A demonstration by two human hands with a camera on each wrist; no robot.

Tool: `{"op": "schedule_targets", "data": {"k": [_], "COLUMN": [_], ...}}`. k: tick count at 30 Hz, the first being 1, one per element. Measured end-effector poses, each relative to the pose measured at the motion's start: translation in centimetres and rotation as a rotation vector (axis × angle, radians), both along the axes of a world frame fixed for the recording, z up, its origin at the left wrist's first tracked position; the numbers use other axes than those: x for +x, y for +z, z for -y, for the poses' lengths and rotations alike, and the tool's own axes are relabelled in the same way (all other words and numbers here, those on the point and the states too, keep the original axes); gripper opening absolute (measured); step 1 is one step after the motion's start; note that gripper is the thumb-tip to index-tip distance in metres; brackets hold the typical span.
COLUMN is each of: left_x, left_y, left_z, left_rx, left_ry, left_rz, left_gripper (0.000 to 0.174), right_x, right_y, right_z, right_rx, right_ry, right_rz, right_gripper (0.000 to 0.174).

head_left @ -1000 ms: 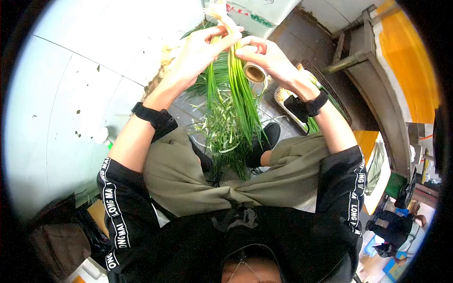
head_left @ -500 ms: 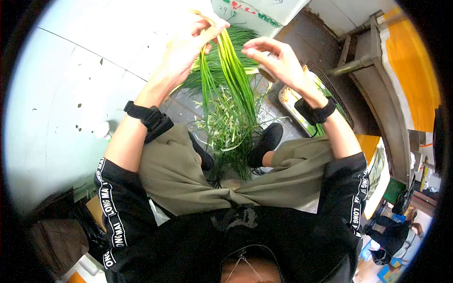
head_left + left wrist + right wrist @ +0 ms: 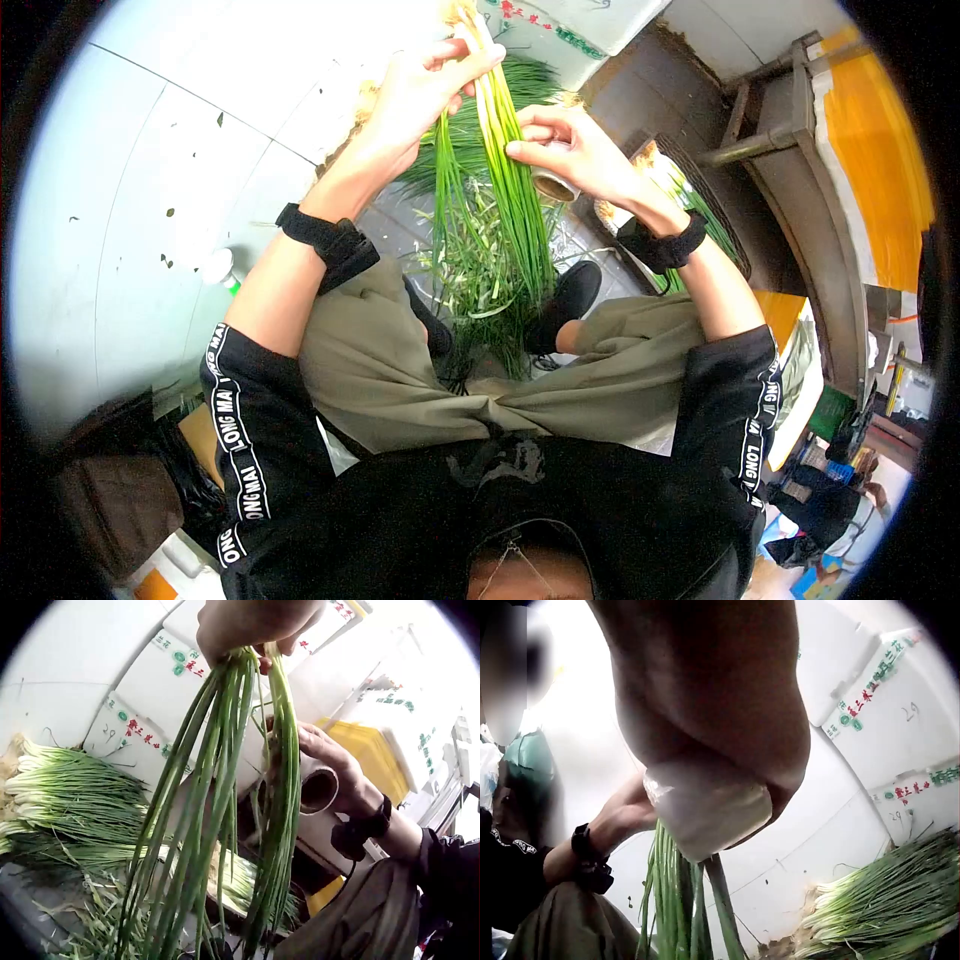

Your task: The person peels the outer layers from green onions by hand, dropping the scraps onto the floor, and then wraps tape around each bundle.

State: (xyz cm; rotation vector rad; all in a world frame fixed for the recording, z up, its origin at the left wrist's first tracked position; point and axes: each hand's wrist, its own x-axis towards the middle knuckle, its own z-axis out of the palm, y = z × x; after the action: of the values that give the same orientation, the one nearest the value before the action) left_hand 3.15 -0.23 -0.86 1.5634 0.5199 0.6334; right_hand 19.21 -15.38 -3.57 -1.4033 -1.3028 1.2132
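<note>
In the head view my left hand (image 3: pixel 415 95) grips a bunch of scallions (image 3: pixel 512 185) just below its pale root ends. Long green leaves hang down from the grip, parted into two strands, which the left wrist view shows close up. My right hand (image 3: pixel 580 145) is at the right-hand strand, with thumb and forefinger right at the stalks. Tucked in that same hand is a roll of clear film (image 3: pixel 709 814) on a brown cardboard core, its open end facing down in the head view. The palm side of the right hand is mostly hidden.
A pile of scallions (image 3: pixel 75 795) lies on the floor by the wall and white foam boxes (image 3: pixel 911 724). Leaf trimmings (image 3: pixel 475 265) are scattered between the shoes. To the right stand a basket (image 3: pixel 738 235) holding more scallions and a metal-framed table (image 3: pixel 760 135).
My right hand moved off the bunch to the right, then came back to the stalks. My left hand shifted left with the scallions and then back right, holding them throughout.
</note>
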Motion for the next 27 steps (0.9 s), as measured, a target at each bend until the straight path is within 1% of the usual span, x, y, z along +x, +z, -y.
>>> {"op": "schedule_targets", "data": {"k": [1,3,4,6,7,9,10,11,12,13,14,15,17,23,25,27], "left_x": [0.0,0.1,0.1,0.2,0.2,0.2,0.3,0.4,0.4,0.3,0.3,0.5,0.7,0.4,0.4,0.3], "left_y": [0.0,-0.1,-0.1,-0.1,0.1,0.0,-0.2,-0.3,-0.1,0.1,0.3,0.2,-0.5,0.1,0.4,0.7], "left_z": [0.0,-0.1,-0.1,0.0,0.2,0.3,0.2,0.2,0.2,0.4,0.5,0.4,0.1,0.8,0.9,1.1], "left_rx": [-0.010,-0.019,-0.030,-0.041,-0.021,-0.003,0.015,0.034,0.034,0.019,0.004,0.006,0.043,-0.001,0.022,0.018], "left_ry": [0.010,0.020,0.029,0.041,0.043,0.046,0.053,0.059,0.058,0.059,0.059,0.057,0.092,0.082,0.063,0.084], "left_rz": [-0.002,-0.005,0.002,0.008,0.025,0.042,0.023,0.004,0.004,-0.031,-0.065,-0.065,-0.030,-0.071,-0.068,-0.073], "left_gripper": [0.037,0.037,0.038,0.038,0.039,0.039,0.040,0.041,0.041,0.035,0.029,0.029,0.045,0.052,0.052,0.053], "right_x": [-0.1,-0.4,-0.7,-1.2,-1.1,-0.7,-0.9,-1.2,-1.6,-1.9,-2.2,-2.2,-2.1,-2.7,-2.7,-2.5], "right_y": [-0.1,-0.2,-0.1,-0.2,0.1,1.0,1.2,1.1,1.0,0.9,0.6,0.5,0.4,0.7,0.6,0.5], "right_z": [0.0,0.0,-0.1,-0.3,-0.3,-0.3,-0.3,-0.2,-0.2,-0.1,-0.2,-0.2,-0.4,-0.5,-0.5,-0.5], "right_rx": [0.000,0.109,0.109,0.480,0.481,0.657,0.647,0.646,0.583,0.521,0.517,0.518,0.487,0.441,0.447,0.355], "right_ry": [0.002,-0.063,-0.062,-0.284,-0.281,-0.302,-0.272,-0.272,-0.266,-0.262,-0.286,-0.288,-0.317,-0.353,-0.359,-0.359], "right_rz": [0.000,-0.017,-0.017,0.362,0.360,0.650,0.654,0.654,0.654,0.655,0.617,0.618,0.574,0.735,0.708,0.557], "right_gripper": [0.022,0.023,0.023,0.024,0.024,0.024,0.020,0.020,0.018,0.016,0.014,0.014,0.016,0.021,0.021,0.019]}}
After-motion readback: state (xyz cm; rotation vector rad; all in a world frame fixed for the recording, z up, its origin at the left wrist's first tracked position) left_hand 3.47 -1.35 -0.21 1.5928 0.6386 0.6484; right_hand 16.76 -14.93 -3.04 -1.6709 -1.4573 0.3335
